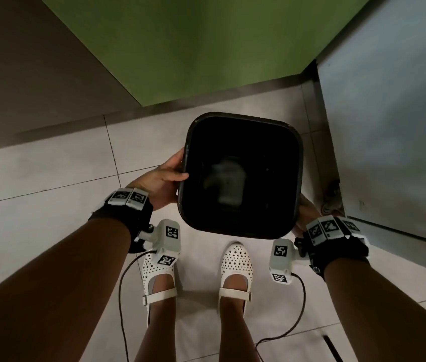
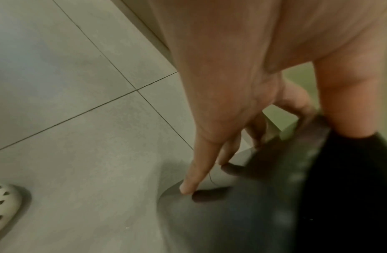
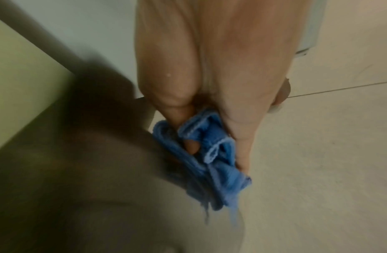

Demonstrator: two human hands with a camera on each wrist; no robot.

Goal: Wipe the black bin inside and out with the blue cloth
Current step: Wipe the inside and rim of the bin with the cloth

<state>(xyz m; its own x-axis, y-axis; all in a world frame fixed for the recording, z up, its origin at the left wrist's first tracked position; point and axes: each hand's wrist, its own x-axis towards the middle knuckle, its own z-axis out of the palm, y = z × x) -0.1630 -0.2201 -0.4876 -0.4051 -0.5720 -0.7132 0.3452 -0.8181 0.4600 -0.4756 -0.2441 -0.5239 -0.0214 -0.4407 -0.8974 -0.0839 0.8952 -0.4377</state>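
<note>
The black bin (image 1: 279, 163) is upright with its mouth open to the head camera, and its inside is dark. My left hand (image 1: 166, 176) grips its left rim, thumb over the edge. In the left wrist view the fingers (image 2: 197, 172) lie down the bin's outer wall (image 2: 264, 214). My right hand (image 1: 307, 210) is at the right side, mostly hidden behind the bin. The right wrist view shows this hand (image 3: 210, 68) holding the bunched blue cloth (image 3: 212, 164) against the bin's outer wall (image 3: 90, 171).
I stand on pale floor tiles (image 1: 50, 178), my white perforated shoes (image 1: 235, 259) just below the bin. A green wall (image 1: 193, 48) is ahead and a grey panel (image 1: 389, 113) stands at the right. Cables (image 1: 298, 317) trail on the floor near a floor drain (image 1: 333, 347).
</note>
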